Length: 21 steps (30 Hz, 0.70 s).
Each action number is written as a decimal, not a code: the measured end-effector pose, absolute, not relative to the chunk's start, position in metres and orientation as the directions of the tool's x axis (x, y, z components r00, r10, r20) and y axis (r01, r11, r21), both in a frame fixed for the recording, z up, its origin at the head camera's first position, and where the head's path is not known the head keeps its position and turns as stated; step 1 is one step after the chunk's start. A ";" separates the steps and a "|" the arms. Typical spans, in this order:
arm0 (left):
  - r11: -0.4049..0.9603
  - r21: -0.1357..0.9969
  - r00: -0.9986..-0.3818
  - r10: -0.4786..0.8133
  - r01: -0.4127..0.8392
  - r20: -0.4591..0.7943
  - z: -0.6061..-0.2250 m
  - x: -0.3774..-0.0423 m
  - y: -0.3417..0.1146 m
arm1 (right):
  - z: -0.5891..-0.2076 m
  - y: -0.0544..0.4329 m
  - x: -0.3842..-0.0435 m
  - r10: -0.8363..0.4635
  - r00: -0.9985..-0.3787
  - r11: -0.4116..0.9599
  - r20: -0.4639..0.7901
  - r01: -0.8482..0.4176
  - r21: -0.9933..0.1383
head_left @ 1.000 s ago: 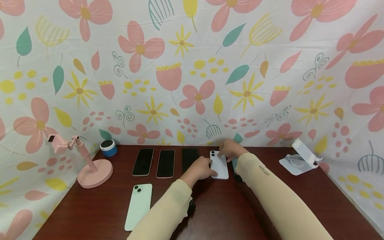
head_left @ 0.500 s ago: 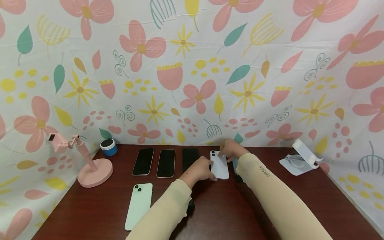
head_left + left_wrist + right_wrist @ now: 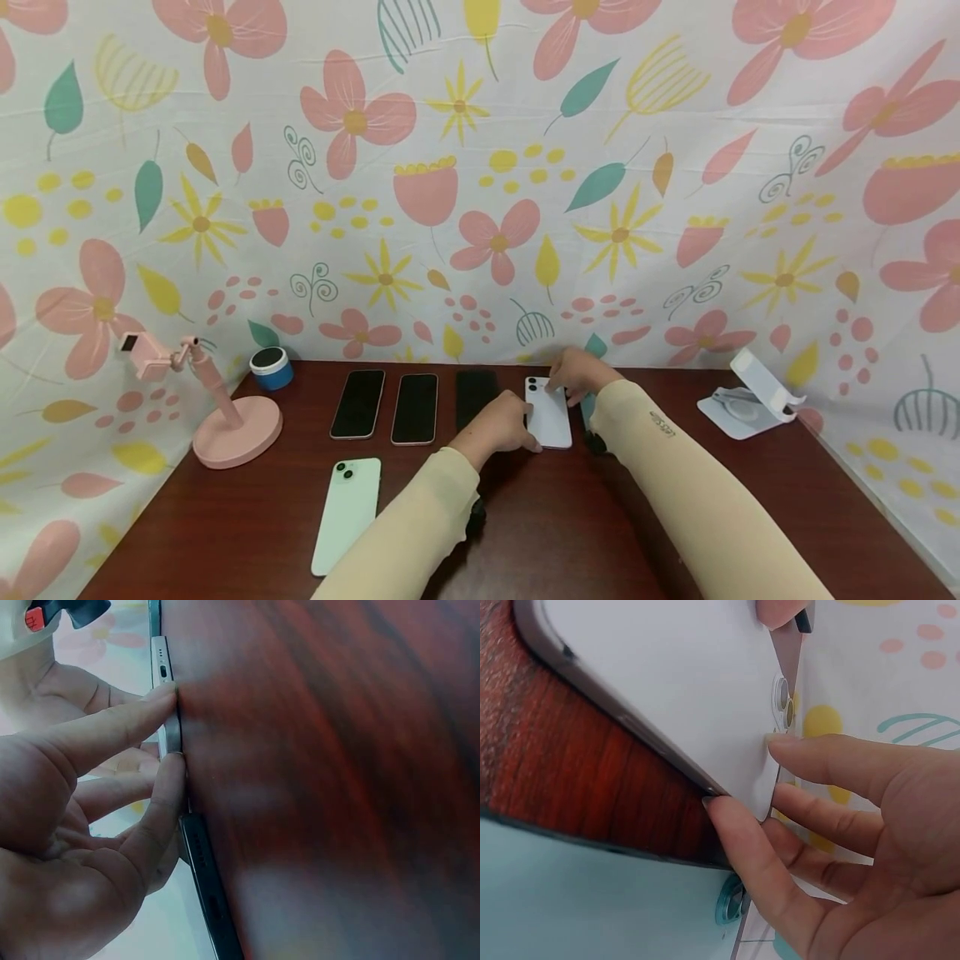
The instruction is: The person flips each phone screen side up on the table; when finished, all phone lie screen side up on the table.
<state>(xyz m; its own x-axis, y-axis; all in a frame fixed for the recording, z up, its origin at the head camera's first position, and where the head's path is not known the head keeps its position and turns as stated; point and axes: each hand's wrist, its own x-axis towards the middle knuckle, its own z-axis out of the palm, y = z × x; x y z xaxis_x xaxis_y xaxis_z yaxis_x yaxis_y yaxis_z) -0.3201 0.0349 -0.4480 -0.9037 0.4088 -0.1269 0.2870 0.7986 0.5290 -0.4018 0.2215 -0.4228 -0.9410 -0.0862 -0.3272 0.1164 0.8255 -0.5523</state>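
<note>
A white smartphone [image 3: 548, 417] lies back side up on the table in the head view, its two camera lenses at the far left corner. My left hand [image 3: 500, 422] grips its near left corner; in the left wrist view the fingertips [image 3: 166, 694] touch the phone's edge. At the far right corner, my right hand [image 3: 579, 377] holds the phone between thumb and fingers, as the right wrist view shows. A light blue phone [image 3: 592, 900] lies just right of it, mostly hidden by my right hand. Left of it rests a black phone [image 3: 476, 393], partly covered by my left hand.
Two dark-screened phones, one [image 3: 357, 405] beside another [image 3: 415, 409], continue the row leftward. Nearer lies a mint green phone [image 3: 347, 517]. A pink phone stand [image 3: 238, 433] and a blue round speaker-like object [image 3: 272, 369] stand left; a white folding stand [image 3: 750, 404] stands right.
</note>
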 end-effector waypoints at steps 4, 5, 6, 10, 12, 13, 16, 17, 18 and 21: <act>0.805 0.514 -0.901 0.414 0.296 -0.130 -0.447 -0.319 0.034 | -0.423 0.221 -0.404 -0.081 -0.939 0.832 -0.335 0.122 -0.541; 0.806 0.511 -0.900 0.417 0.299 -0.130 -0.446 -0.319 0.034 | -0.423 0.220 -0.405 -0.079 -0.938 0.832 -0.337 0.124 -0.541; 0.806 0.509 -0.899 0.418 0.301 -0.131 -0.446 -0.319 0.034 | -0.424 0.220 -0.406 -0.075 -0.937 0.831 -0.341 0.131 -0.541; 0.804 0.509 -0.895 0.426 0.307 -0.134 -0.446 -0.319 0.033 | -0.425 0.219 -0.408 -0.067 -0.934 0.829 -0.352 0.143 -0.540; 0.805 0.506 -0.895 0.427 0.309 -0.133 -0.446 -0.319 0.033 | -0.425 0.218 -0.409 -0.067 -0.935 0.828 -0.349 0.143 -0.542; 0.807 0.500 -0.894 0.428 0.314 -0.129 -0.446 -0.320 0.033 | -0.424 0.217 -0.409 -0.072 -0.936 0.828 -0.345 0.136 -0.544; 0.813 0.479 -0.897 0.429 0.331 -0.108 -0.445 -0.320 0.033 | -0.423 0.216 -0.411 -0.080 -0.943 0.831 -0.324 0.116 -0.544; 0.817 0.470 -0.898 0.427 0.335 -0.102 -0.445 -0.320 0.033 | -0.422 0.216 -0.411 -0.080 -0.944 0.833 -0.319 0.113 -0.541; 0.819 0.461 -0.899 0.428 0.341 -0.095 -0.444 -0.320 0.033 | -0.422 0.215 -0.412 -0.073 -0.946 0.833 -0.315 0.115 -0.541; 0.830 0.425 -0.897 0.435 0.362 -0.085 -0.444 -0.320 0.032 | -0.424 0.213 -0.413 -0.049 -0.950 0.839 -0.309 0.129 -0.529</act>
